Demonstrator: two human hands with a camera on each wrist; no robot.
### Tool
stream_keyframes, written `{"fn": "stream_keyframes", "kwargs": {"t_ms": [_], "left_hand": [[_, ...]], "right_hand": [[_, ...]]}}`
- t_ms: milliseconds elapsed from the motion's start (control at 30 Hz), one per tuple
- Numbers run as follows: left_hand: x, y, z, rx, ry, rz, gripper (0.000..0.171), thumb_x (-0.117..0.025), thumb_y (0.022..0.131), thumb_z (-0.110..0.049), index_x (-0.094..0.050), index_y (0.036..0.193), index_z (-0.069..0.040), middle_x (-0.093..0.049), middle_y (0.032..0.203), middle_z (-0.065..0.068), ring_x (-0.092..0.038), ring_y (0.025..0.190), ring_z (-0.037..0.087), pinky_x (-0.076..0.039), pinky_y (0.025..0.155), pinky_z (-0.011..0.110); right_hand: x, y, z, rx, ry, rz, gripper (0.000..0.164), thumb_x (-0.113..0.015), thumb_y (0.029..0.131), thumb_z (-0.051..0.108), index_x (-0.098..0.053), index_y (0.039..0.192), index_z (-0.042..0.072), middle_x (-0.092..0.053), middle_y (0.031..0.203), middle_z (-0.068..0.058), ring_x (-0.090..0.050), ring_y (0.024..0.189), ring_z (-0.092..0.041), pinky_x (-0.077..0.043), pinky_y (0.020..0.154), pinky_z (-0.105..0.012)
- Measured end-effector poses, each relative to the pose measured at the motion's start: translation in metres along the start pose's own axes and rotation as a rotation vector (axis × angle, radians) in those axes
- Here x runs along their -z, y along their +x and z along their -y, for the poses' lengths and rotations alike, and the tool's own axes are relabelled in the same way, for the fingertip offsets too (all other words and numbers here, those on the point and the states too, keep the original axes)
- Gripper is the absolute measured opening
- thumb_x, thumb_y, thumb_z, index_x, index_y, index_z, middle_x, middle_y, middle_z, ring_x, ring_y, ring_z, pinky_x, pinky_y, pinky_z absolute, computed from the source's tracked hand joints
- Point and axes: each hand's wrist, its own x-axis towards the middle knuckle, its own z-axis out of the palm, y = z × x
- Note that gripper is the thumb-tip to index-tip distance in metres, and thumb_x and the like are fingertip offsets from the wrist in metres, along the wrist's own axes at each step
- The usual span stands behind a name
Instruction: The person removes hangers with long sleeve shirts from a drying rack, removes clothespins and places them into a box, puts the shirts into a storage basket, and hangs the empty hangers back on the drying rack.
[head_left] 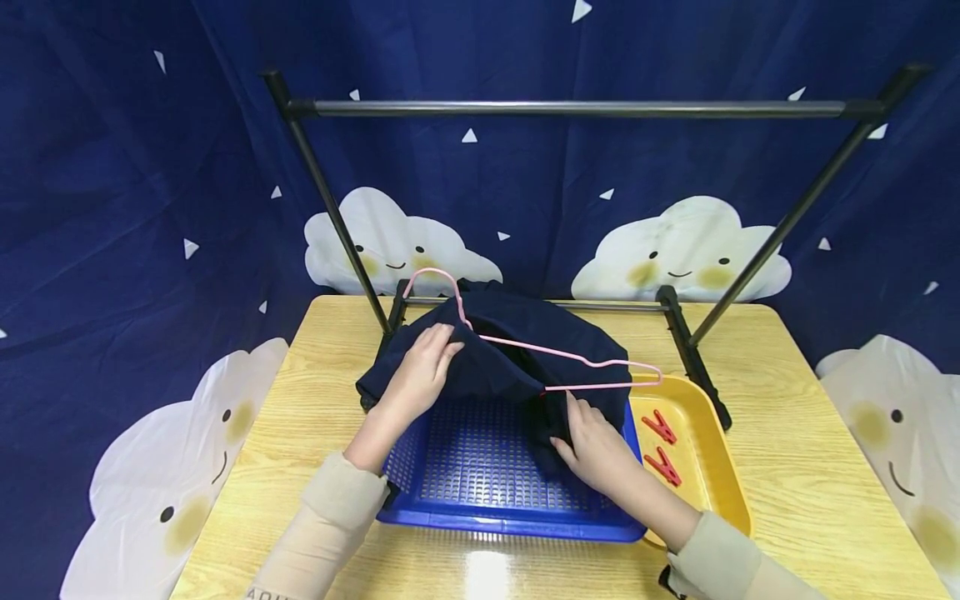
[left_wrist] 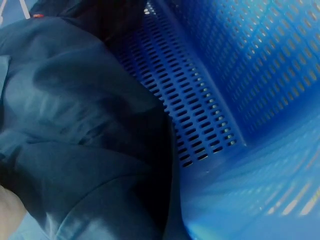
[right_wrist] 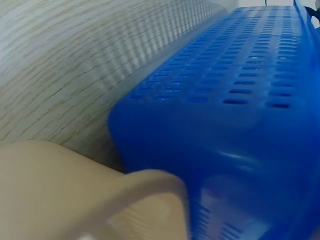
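A dark navy garment (head_left: 480, 367) lies bunched over the far part of the blue basket (head_left: 510, 527). A pink clothes hanger (head_left: 536, 344) is partly inside it; its hook rises at the far left and its right end sticks out. My left hand (head_left: 422, 367) grips the cloth just below the hook. With my right hand (head_left: 596, 437) I pinch the garment's edge beneath the hanger's lower bar. In the left wrist view, folds of the garment (left_wrist: 85, 100) hang beside the perforated basket wall. The right wrist view shows the basket's outer corner (right_wrist: 200, 135), not the fingers.
A black clothes rack with a grey top bar (head_left: 577, 109) stands at the back of the wooden table (head_left: 810, 467). To the right of the basket sits a yellow tray (head_left: 723, 467) holding two red clothespins (head_left: 663, 467). A navy cloud-patterned curtain (head_left: 525, 50) hangs behind.
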Motion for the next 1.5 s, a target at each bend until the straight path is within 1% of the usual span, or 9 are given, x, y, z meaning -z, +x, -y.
{"fn": "stream_keyframes", "kwargs": {"t_ms": [133, 233, 400, 533, 633, 733, 867, 1167, 1500], "left_hand": [[0.000, 0.000, 0.000, 0.007, 0.004, 0.017, 0.008, -0.048, 0.094, -0.010, -0.047, 0.089, -0.004, -0.049, 0.084, 0.008, -0.047, 0.080, 0.024, -0.040, 0.072, 0.037], [0.000, 0.000, 0.000, 0.005, 0.004, 0.020, 0.008, -0.048, 0.094, -0.010, -0.048, 0.090, -0.004, -0.049, 0.084, 0.008, -0.047, 0.080, 0.024, -0.040, 0.072, 0.038], [0.000, 0.000, -0.001, 0.001, 0.009, 0.020, 0.007, -0.048, 0.094, -0.011, -0.049, 0.091, -0.004, -0.050, 0.085, 0.008, -0.048, 0.081, 0.024, -0.040, 0.072, 0.038], [0.000, 0.000, -0.001, 0.002, 0.010, 0.027, 0.007, -0.048, 0.094, -0.011, -0.048, 0.091, -0.005, -0.050, 0.085, 0.008, -0.048, 0.081, 0.024, -0.040, 0.072, 0.038], [0.000, 0.000, -0.002, 0.004, 0.011, 0.035, 0.008, -0.047, 0.094, -0.011, -0.048, 0.090, -0.005, -0.050, 0.085, 0.008, -0.048, 0.080, 0.024, -0.040, 0.071, 0.038], [0.000, 0.001, -0.003, 0.007, 0.012, 0.044, 0.009, -0.047, 0.094, -0.012, -0.047, 0.089, -0.005, -0.049, 0.084, 0.007, -0.047, 0.080, 0.024, -0.040, 0.071, 0.038], [0.000, 0.001, -0.003, 0.011, 0.018, 0.051, 0.010, -0.047, 0.094, -0.013, -0.046, 0.088, -0.005, -0.048, 0.083, 0.007, -0.046, 0.079, 0.024, -0.040, 0.071, 0.037], [0.000, 0.001, -0.005, -0.006, 0.029, 0.061, 0.011, -0.047, 0.095, -0.013, -0.046, 0.087, -0.005, -0.047, 0.082, 0.006, -0.046, 0.079, 0.023, -0.040, 0.070, 0.036], [-0.001, 0.000, -0.005, -0.021, 0.034, 0.057, 0.015, -0.044, 0.096, -0.017, -0.046, 0.087, -0.005, -0.046, 0.081, 0.006, -0.045, 0.078, 0.023, -0.039, 0.070, 0.036]], "right_hand": [[0.010, -0.004, 0.005, 0.011, -0.020, -0.046, 0.063, -0.068, 0.081, 0.025, -0.040, 0.126, -0.009, -0.054, 0.103, -0.020, -0.057, 0.089, -0.032, -0.049, 0.075, -0.044], [0.021, -0.005, 0.010, 0.063, -0.018, -0.126, 0.054, -0.067, 0.081, 0.024, -0.044, 0.121, -0.004, -0.055, 0.100, -0.016, -0.057, 0.088, -0.030, -0.049, 0.073, -0.042], [0.044, -0.001, 0.013, 0.277, 0.050, -0.342, 0.028, -0.054, 0.087, 0.021, -0.055, 0.108, 0.003, -0.057, 0.097, -0.010, -0.057, 0.087, -0.026, -0.048, 0.075, -0.040], [0.061, 0.011, 0.010, 0.453, 0.102, -0.528, 0.026, -0.044, 0.091, 0.019, -0.061, 0.102, 0.002, -0.058, 0.096, -0.012, -0.056, 0.084, -0.028, -0.045, 0.076, -0.041], [0.072, 0.020, 0.004, 0.516, 0.094, -0.628, 0.025, -0.045, 0.091, 0.015, -0.062, 0.101, 0.000, -0.058, 0.094, -0.015, -0.055, 0.082, -0.030, -0.044, 0.075, -0.041], [0.080, 0.026, -0.004, 0.519, 0.057, -0.679, 0.024, -0.045, 0.090, 0.013, -0.061, 0.103, 0.000, -0.057, 0.095, -0.017, -0.054, 0.080, -0.032, -0.044, 0.072, -0.042], [0.082, 0.033, -0.014, 0.491, 0.001, -0.687, 0.026, -0.046, 0.089, 0.014, -0.060, 0.106, 0.001, -0.057, 0.095, -0.018, -0.053, 0.078, -0.034, -0.043, 0.068, -0.044], [0.071, 0.040, -0.027, 0.469, -0.084, -0.613, 0.028, -0.044, 0.094, 0.022, -0.059, 0.110, 0.006, -0.056, 0.095, -0.018, -0.054, 0.079, -0.034, -0.044, 0.072, -0.045], [0.062, 0.042, -0.031, 0.467, -0.122, -0.536, 0.034, -0.032, 0.099, 0.024, -0.058, 0.114, 0.008, -0.056, 0.093, -0.016, -0.054, 0.080, -0.032, -0.044, 0.072, -0.043]]}}
